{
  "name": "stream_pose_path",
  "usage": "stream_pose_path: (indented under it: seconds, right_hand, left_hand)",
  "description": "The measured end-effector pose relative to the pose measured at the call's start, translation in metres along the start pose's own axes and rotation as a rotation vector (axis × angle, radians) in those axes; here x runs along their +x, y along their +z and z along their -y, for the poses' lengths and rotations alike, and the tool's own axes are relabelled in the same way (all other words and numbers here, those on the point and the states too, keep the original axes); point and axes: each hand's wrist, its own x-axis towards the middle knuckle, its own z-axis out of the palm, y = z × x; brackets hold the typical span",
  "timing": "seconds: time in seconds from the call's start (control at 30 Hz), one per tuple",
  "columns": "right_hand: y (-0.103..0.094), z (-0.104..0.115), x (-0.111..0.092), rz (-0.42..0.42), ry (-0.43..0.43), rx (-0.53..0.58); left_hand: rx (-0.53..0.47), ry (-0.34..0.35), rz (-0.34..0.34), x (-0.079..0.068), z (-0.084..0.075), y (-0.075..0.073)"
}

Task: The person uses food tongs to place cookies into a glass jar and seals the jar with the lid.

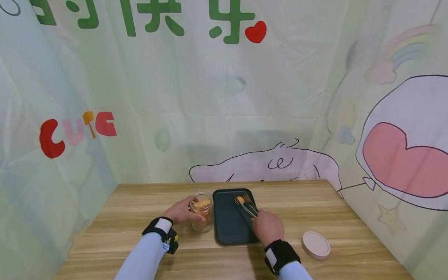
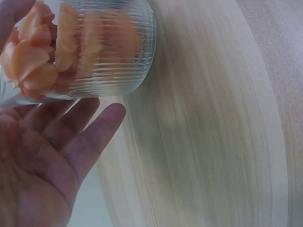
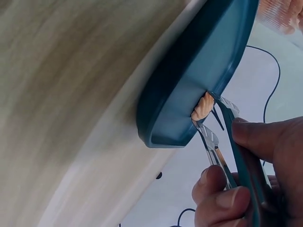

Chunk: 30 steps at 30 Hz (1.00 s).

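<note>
My left hand point(image 1: 180, 211) holds a clear ribbed glass jar point(image 1: 204, 225) upright on the table, thumb and fingers around its side. Orange-tan cookies point(image 2: 35, 64) fill part of the jar, whose mouth is uncovered. In my right hand point(image 1: 269, 226) is a pair of metal tongs point(image 3: 244, 165) with fork-like slotted tips, squeezed between thumb and fingers. A small ridged cookie point(image 3: 203, 106) sits between the tong tips, low over the far right part of the dark blue-green rectangular tray point(image 1: 227, 223). The jar stands close beside the tray's left edge.
To the right of my right hand, a round pale pink lid point(image 1: 315, 244) lies on the wood-grain table point(image 1: 147, 198). Printed fabric curtains point(image 1: 210, 97) rise behind the table's back edge and along both sides.
</note>
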Motion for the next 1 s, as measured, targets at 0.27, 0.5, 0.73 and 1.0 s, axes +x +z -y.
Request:
stream_pose_path:
  seconds: [0.27, 0.5, 0.73, 1.0]
  right_hand:
    - [0.0, -0.0026, -0.0036, 0.015, 0.027, 0.02]
    - [0.0022, -0.0051, -0.0062, 0.007, 0.032, 0.032]
    - [0.0032, -0.0052, -0.0088, 0.001, 0.052, 0.043]
    - [0.002, -0.007, -0.0101, -0.011, 0.052, 0.06]
  left_hand:
    - [0.007, -0.005, -0.01, -0.0031, -0.0025, -0.0004]
    - [-0.016, -0.011, -0.009, -0.0063, -0.0056, -0.0002]
    - [-0.017, -0.012, -0.011, -0.0065, -0.0056, 0.0001]
    - [-0.012, -0.015, -0.013, -0.0057, -0.005, 0.0005]
